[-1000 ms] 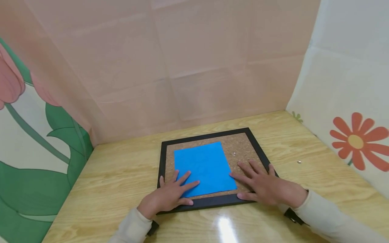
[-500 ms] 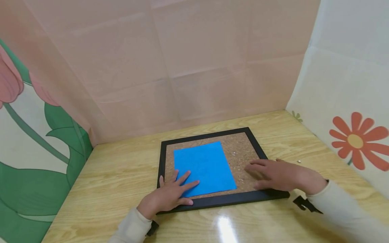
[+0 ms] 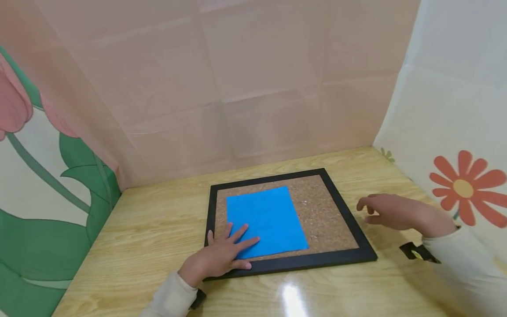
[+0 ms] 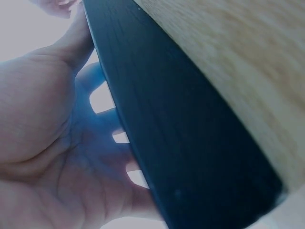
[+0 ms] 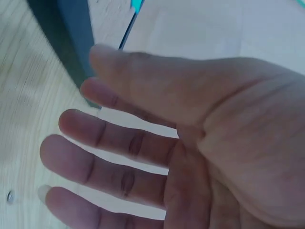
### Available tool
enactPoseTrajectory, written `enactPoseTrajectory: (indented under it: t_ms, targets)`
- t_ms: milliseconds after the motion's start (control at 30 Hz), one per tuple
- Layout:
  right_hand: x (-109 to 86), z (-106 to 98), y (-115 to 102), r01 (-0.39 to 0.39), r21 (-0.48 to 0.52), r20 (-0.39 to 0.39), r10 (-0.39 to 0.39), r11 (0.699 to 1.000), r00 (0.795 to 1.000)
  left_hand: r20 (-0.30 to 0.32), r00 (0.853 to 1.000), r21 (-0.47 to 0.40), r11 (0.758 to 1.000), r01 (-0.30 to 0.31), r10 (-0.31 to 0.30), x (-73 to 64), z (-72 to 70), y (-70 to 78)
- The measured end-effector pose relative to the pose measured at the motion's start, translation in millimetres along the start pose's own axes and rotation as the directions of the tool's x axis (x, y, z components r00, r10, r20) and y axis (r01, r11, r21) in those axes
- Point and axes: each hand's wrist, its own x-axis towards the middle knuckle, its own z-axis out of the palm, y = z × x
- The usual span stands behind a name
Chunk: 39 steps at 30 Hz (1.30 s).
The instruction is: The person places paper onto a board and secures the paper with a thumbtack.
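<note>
Pressed on the blue paper sheet (image 3: 267, 218) with the left hand (image 3: 221, 256), with straight fingers spread wide and gripping nothing. Held the right hand (image 3: 396, 212) loose over the wood table (image 3: 158, 220), with a gap under the thumb and nothing seen inside. Saw the sheet lying on the corkboard (image 3: 330, 213), inside its black frame (image 3: 309, 261). Spotted tiny shiny bits (image 3: 305, 202) on the cork and a small silver thing (image 5: 10, 196) near the right fingertips. Could have let the sheet slip crooked by lifting the left hand too soon. Could have knocked away the silver thing by grabbing without looking.
</note>
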Motion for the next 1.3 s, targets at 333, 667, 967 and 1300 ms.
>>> enactPoseTrajectory:
  t_ms: [333, 667, 967, 1300]
  targets:
    - [0.7, 1.7, 30.0, -0.080, -0.023, -0.007, 0.080, 0.997, 0.997, -0.016, 1.000, -0.004, 1.000, -0.003, 0.003, -3.0, -2.9, 2.3]
    - [-2.7, 8.7, 43.7, -0.126, -0.103, -0.028, 0.124, 0.987, 0.992, -0.012, 1.000, 0.007, 1.000, -0.002, 0.002, -2.8, -5.1, 4.0]
    - [-1.4, 17.6, 51.0, -0.178, -0.080, -0.037, 0.175, 0.981, 0.984, 0.005, 1.000, 0.016, 1.000, 0.005, -0.005, -1.6, -0.3, 1.6]
    - [2.1, 20.7, 53.4, -0.267, -0.100, -0.082, 0.259, 0.959, 0.962, -0.006, 1.000, 0.010, 1.000, -0.004, 0.004, -1.2, -1.2, 1.5]
